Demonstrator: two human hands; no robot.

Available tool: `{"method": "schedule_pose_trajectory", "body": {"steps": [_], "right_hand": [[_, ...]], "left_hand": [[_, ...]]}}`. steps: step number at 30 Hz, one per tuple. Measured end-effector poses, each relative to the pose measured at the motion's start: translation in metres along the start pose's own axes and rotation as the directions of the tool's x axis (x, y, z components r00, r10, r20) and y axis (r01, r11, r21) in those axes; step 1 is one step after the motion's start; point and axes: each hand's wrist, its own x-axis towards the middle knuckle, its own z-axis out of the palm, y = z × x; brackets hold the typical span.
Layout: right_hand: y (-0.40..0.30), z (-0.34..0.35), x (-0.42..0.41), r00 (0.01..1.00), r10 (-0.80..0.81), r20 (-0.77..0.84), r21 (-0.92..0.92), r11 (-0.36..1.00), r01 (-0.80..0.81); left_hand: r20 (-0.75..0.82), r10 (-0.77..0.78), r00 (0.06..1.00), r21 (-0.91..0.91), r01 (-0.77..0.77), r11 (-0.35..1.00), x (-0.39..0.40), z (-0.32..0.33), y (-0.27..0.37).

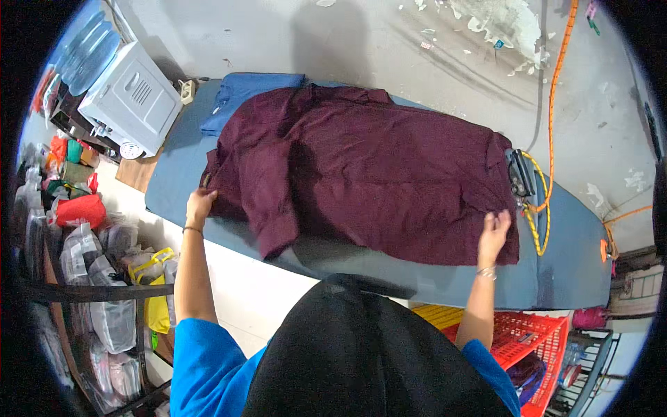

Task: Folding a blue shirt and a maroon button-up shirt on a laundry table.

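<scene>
A maroon long-sleeved garment (385, 172) lies spread across a blue-grey padded ironing surface (568, 250), one sleeve folded down over its left part. My left hand (201, 204) pinches the garment's edge near what looks like its collar. At the lower right, my right hand (494, 234) is over the hem end with bent fingers; whether it grips cloth is unclear. A clothes iron (521, 174) stands just beyond the hem, with yellow and orange cords by it. Folded blue cloth (245, 94) lies at the back left, partly under the garment.
A white water dispenser (138, 91) with a blue bottle (88, 49) and a power socket (187, 92) are at the back left. Bagged goods (112, 297) fill a rack at left. A red plastic basket (552, 354) is below right. A peeling wall borders the far side.
</scene>
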Motion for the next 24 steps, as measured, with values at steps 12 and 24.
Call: {"method": "schedule_pose_trajectory", "body": {"steps": [12,24], "right_hand": [[-0.131,0.122,-0.052,0.741,-0.406,0.535,-0.01,0.874,0.486],[-0.212,0.287,-0.176,0.257,-0.57,0.78,0.185,0.603,0.776]], "left_hand": [[-0.318,0.01,0.948,0.045,0.004,0.999,-0.062,0.001,0.002],[-0.321,0.184,0.929,0.01,-0.191,0.982,-0.048,0.002,-0.016]]}}
